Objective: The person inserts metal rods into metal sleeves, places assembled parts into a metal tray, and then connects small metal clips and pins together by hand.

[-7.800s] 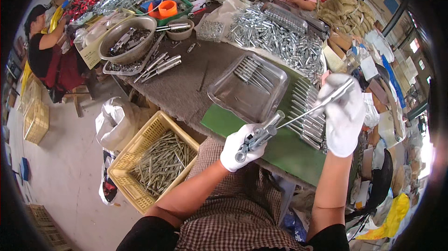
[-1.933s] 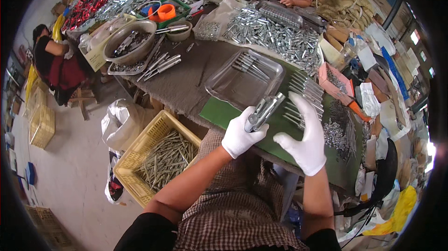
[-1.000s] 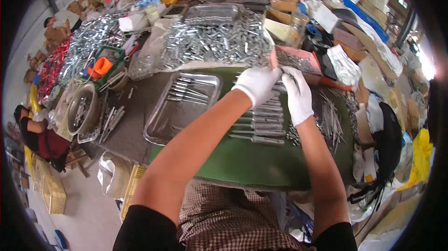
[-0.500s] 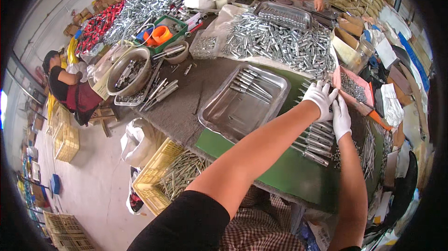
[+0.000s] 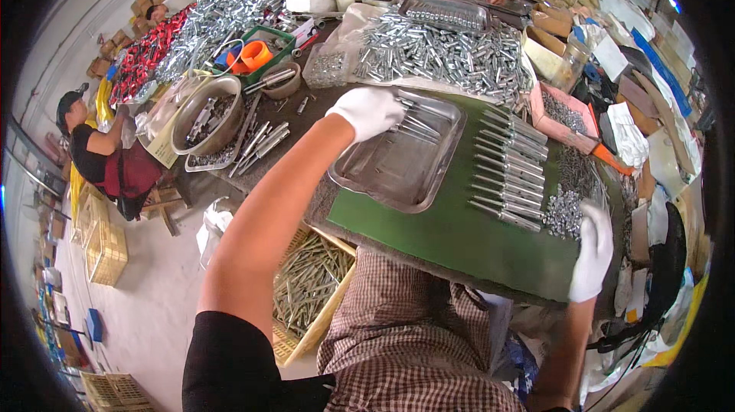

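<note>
In the head view, the white-gloved left hand (image 5: 369,112) is held over the upper left side of a shallow metal tray (image 5: 383,174), beside the slim pointed tools (image 5: 419,127) lying in it. Its fingers are bent; whether anything is gripped cannot be told. The gloved right hand (image 5: 591,251) is held just beside a pile of small metal parts (image 5: 564,214), fingers partly curled, with no hold made out. Between the hands, a row of silver-handled tools (image 5: 522,176) is laid on a green mat (image 5: 429,236). Small parts are contained in a pink box (image 5: 565,138). Beside the grey basin (image 5: 181,133), a pale yellow card (image 5: 162,152) is seen; no writing on it can be read.
</note>
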Available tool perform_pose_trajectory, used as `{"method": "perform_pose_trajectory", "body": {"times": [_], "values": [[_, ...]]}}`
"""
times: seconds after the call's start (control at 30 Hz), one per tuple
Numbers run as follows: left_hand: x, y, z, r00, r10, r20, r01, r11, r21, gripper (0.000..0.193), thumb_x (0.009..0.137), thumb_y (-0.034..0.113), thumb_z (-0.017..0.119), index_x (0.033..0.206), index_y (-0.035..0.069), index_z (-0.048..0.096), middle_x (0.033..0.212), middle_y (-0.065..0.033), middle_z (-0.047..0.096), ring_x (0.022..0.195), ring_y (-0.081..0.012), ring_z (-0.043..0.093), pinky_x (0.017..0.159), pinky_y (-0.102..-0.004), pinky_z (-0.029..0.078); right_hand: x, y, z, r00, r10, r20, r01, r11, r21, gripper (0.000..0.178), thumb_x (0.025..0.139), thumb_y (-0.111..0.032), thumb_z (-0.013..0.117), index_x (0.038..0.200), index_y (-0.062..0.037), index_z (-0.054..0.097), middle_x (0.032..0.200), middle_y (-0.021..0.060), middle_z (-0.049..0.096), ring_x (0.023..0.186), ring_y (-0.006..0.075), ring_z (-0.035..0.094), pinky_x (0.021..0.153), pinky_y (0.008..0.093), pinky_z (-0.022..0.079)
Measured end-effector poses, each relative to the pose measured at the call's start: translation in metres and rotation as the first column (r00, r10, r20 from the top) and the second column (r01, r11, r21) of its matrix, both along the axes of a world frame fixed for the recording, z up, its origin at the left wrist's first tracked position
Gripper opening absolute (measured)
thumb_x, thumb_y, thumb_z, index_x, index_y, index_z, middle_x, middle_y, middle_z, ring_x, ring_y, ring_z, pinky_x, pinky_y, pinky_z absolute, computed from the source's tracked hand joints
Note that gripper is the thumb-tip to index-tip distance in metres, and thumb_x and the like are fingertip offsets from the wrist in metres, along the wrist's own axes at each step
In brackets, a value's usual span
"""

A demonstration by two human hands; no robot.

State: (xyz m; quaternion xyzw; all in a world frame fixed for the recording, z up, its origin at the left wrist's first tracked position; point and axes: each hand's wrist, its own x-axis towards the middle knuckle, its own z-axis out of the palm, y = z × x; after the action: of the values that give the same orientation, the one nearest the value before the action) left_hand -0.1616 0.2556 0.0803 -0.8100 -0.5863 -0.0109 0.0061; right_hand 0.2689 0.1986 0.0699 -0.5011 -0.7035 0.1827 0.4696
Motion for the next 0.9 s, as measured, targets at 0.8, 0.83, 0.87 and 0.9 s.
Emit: {"method": "perform_pose_trajectory", "body": {"times": [0.8, 0.83, 0.87, 0.9], "values": [[-0.020, -0.055, -0.001, 0.902, 0.113, 0.416, -0.087, 0.993, -0.080, 0.019, 0.080, 0.021, 0.056, 0.095, 0.011, 0.061, 0.089, -0.0105, 0.063, 0.085, -0.0305, 0.062, 0.076, -0.0384, 0.049, -0.047, -0.057, -0.063, 0.993, -0.013, 0.116, 0.002, 0.995, 0.097, 0.009, 0.081, -0.004, 0.058, 0.087, -0.0023, 0.064, 0.093, 0.0133, 0.065, 0.089, 0.0297, 0.061, 0.082, 0.0379, 0.047], [-0.023, -0.058, -0.003, 0.927, 0.058, 0.370, -0.031, 0.996, -0.079, 0.020, 0.082, 0.019, 0.056, 0.099, 0.011, 0.061, 0.092, -0.0096, 0.062, 0.089, -0.0300, 0.061, 0.080, -0.0381, 0.048, -0.047, -0.058, -0.065, 0.992, -0.012, 0.125, 0.003, 0.997, 0.077, 0.009, 0.081, -0.004, 0.058, 0.087, -0.0023, 0.064, 0.093, 0.0133, 0.065, 0.089, 0.0297, 0.061, 0.082, 0.0379, 0.047], [-0.024, -0.059, -0.004, 0.927, 0.059, 0.371, -0.027, 0.996, -0.089, 0.020, 0.082, 0.019, 0.056, 0.099, 0.011, 0.061, 0.092, -0.0096, 0.062, 0.089, -0.0300, 0.061, 0.080, -0.0381, 0.048, -0.048, -0.056, -0.067, 0.986, -0.022, 0.165, 0.005, 0.994, 0.107, 0.009, 0.080, -0.004, 0.059, 0.086, -0.0028, 0.065, 0.093, 0.0127, 0.065, 0.089, 0.0297, 0.061, 0.083, 0.0382, 0.047], [-0.024, -0.061, -0.005, 0.960, 0.034, 0.279, 0.008, 0.989, -0.148, 0.020, 0.082, 0.019, 0.056, 0.100, 0.011, 0.062, 0.094, -0.0097, 0.062, 0.090, -0.0293, 0.060, 0.081, -0.0381, 0.048, -0.049, -0.054, -0.069, 0.979, -0.034, 0.203, 0.006, 0.990, 0.139, 0.009, 0.079, -0.005, 0.060, 0.086, -0.0032, 0.065, 0.094, 0.0121, 0.066, 0.089, 0.0298, 0.061, 0.083, 0.0385, 0.047]]}}
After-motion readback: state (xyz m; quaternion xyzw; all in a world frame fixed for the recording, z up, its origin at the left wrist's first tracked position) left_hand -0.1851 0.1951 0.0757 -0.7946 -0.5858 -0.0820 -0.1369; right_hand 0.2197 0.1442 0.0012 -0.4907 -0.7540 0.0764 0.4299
